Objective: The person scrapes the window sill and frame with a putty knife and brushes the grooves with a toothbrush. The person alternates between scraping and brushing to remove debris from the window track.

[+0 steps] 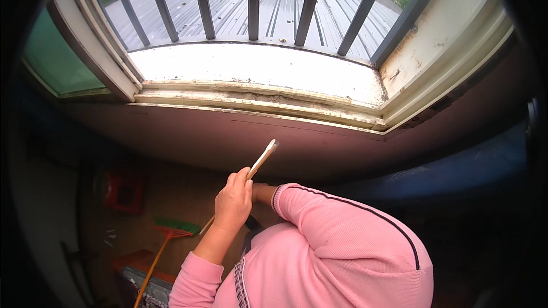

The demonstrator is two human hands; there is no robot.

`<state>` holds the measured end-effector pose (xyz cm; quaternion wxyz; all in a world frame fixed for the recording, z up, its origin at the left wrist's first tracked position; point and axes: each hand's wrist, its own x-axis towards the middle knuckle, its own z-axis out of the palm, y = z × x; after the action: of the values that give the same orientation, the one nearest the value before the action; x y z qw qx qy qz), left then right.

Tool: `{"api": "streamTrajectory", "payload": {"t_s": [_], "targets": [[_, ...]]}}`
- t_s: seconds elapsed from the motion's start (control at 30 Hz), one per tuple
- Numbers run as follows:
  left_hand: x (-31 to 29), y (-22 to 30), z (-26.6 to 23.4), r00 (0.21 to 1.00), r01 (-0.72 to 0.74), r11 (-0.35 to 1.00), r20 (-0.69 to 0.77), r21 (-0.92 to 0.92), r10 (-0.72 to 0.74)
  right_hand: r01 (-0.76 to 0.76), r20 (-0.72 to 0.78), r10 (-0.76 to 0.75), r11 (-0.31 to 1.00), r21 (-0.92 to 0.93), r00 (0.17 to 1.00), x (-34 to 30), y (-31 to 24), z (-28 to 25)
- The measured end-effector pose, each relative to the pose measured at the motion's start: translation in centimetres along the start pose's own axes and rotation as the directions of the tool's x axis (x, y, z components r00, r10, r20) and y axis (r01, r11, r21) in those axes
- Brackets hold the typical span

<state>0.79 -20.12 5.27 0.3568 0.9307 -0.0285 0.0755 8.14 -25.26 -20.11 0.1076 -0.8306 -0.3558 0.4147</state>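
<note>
In front of the pink wall below the window, my left hand is closed around a thin wooden stick with a white upper end. The stick slants up to the right toward the sill, its tip apart from it, and its lower end shows beneath the hand. My right hand reaches in behind the left one. Only a bit of it near the wrist shows, and its fingers are hidden, so I cannot tell what it touches. Both arms wear pink sleeves.
Above my hands is a white windowsill with a dirty sliding track and dark metal bars. On the floor at lower left lies a broom with green bristles and an orange handle. A red object stands beyond it.
</note>
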Motion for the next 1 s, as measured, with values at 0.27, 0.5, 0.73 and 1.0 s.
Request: {"api": "streamTrajectory", "payload": {"t_s": [0.27,0.5,0.73,1.0], "targets": [[1.1,-2.1,3.0,0.959,-0.230,0.875,0.251,0.426,0.129,-0.080,-0.057,0.081,0.997,0.008,0.995,-0.8,1.5,-0.9],[4.0,-1.4,-4.6,0.924,-0.382,0.910,0.058,0.161,0.378,-0.274,-0.023,0.277,0.958,0.081,0.961,-10.5,7.7,-1.8],[14.5,11.8,-4.1,0.630,-0.776,0.566,0.282,0.279,0.724,-0.226,-0.186,0.317,0.893,0.389,0.930,-17.4,16.8,2.1],[19.3,16.8,5.5,0.407,-0.914,0.356,0.414,0.196,0.815,0.070,-0.391,0.314,0.696,0.715,0.865,-18.2,24.5,10.4]]}}
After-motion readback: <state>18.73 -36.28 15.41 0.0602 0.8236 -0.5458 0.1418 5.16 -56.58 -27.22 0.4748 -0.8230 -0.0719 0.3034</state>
